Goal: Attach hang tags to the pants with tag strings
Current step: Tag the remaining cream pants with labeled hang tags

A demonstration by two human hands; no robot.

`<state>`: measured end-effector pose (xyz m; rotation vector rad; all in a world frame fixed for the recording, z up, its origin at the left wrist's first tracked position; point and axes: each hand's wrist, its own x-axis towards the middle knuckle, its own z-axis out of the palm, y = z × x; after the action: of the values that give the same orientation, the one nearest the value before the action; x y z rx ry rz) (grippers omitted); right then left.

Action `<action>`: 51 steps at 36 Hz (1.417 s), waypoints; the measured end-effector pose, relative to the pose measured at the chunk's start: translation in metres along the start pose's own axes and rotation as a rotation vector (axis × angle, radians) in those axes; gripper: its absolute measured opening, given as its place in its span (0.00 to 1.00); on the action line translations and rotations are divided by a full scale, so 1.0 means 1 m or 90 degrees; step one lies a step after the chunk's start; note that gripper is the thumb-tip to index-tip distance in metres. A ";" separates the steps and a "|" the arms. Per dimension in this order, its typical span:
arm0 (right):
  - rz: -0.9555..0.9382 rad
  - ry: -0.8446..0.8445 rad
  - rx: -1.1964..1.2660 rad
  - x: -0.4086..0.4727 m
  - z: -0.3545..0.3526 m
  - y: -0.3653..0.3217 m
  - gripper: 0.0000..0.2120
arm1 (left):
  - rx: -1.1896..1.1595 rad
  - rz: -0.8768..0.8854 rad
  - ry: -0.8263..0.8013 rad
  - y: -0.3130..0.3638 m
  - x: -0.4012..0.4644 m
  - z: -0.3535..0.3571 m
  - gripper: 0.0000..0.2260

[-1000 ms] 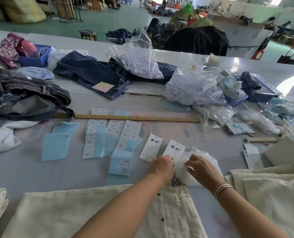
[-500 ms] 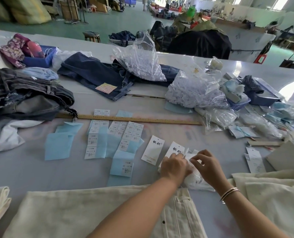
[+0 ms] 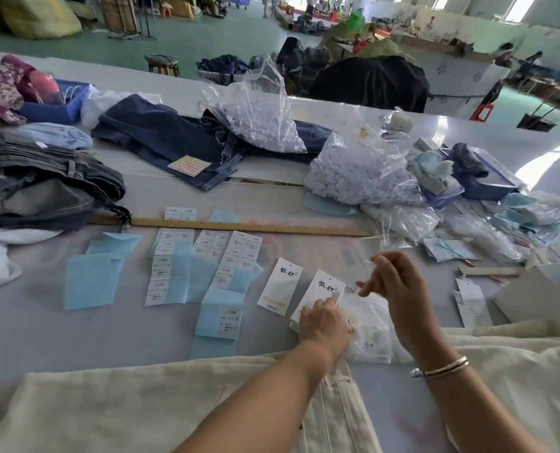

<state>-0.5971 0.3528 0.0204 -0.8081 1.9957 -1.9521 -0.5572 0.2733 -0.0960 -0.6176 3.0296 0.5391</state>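
Note:
Cream pants [image 3: 115, 410] lie flat at the near edge of the table, waistband under my left forearm. My left hand [image 3: 324, 325] presses down on a clear plastic bag of tag strings [image 3: 370, 328] and the lower end of a white hang tag [image 3: 321, 291]. A second white hang tag [image 3: 280, 286] lies just left of it. My right hand [image 3: 389, 276] is lifted above the bag, thumb and forefinger pinched on a thin clear tag string [image 3: 375, 256] that is barely visible.
Blue backing sheets with white size stickers [image 3: 203, 266] lie left of the tags. A long wooden ruler [image 3: 246, 225] crosses the table behind them. Dark jeans [image 3: 161, 138], bags of white tags [image 3: 357, 171] and clutter fill the back and right. More cream fabric [image 3: 517, 371] lies at right.
My right hand has risen away from the plastic bag, drawing out a thin string. My left hand stayed on the bag and tag.

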 end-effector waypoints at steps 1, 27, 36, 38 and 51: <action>0.033 -0.015 0.004 0.000 0.004 0.000 0.09 | -0.045 -0.017 -0.001 -0.002 -0.002 -0.002 0.17; 0.271 -0.219 0.098 -0.116 0.106 0.018 0.07 | -1.062 -0.350 0.072 -0.129 -0.131 -0.075 0.16; 0.110 -0.160 -0.210 -0.137 0.140 0.013 0.10 | -0.542 -0.166 0.092 -0.153 -0.179 -0.070 0.15; 0.088 -0.155 -0.251 -0.138 0.152 0.010 0.12 | -0.495 -0.143 0.109 -0.154 -0.187 -0.070 0.14; 0.129 -0.018 -0.086 -0.147 0.176 0.020 0.10 | -0.503 -0.096 0.140 -0.150 -0.214 -0.071 0.07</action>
<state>-0.3884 0.2814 -0.0443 -0.6305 2.1204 -1.7013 -0.2983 0.2011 -0.0639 -0.9496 2.8251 1.7815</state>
